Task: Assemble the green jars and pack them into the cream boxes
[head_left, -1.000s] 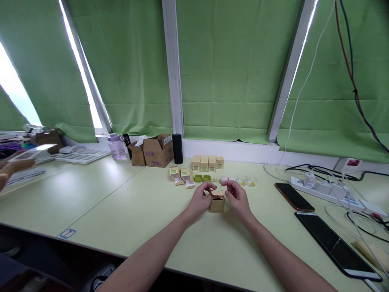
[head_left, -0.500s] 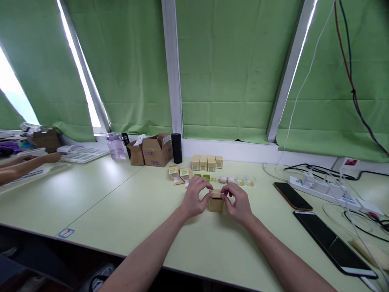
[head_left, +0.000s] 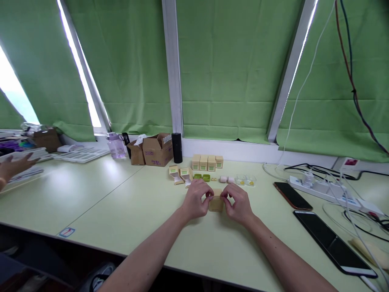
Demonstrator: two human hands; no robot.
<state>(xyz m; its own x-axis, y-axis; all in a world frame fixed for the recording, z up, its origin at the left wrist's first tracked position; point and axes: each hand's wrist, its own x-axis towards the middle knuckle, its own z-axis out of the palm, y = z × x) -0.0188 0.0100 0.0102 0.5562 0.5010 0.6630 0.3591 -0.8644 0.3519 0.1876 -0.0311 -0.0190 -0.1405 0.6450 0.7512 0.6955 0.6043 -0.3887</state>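
Note:
A small tan cardboard box (head_left: 216,205) stands on the table between my hands. My left hand (head_left: 198,198) pinches its upper left edge with thumb and forefinger. On the other side my right hand (head_left: 237,202) grips the upper right edge the same way. The lid looks nearly level with the box's rim. Just beyond lie two opened small boxes (head_left: 180,175), green small containers (head_left: 202,177), tiny yellowish pieces (head_left: 213,179), pale pink cylinders (head_left: 227,179) and clear cups (head_left: 245,180) with yellow bits inside.
Several closed small boxes (head_left: 207,162) stand in a row at the back. A black cylinder (head_left: 176,148), cardboard cartons (head_left: 156,150) and a purple bottle (head_left: 116,146) are to the left. Phones (head_left: 292,196) and a power strip (head_left: 328,190) lie right. Another person's hand (head_left: 15,166) shows far left.
The box's lid has come down, and the dark gap under it is gone. My hands have barely shifted. At far left, the other person's hand has moved left and its fingers are spread.

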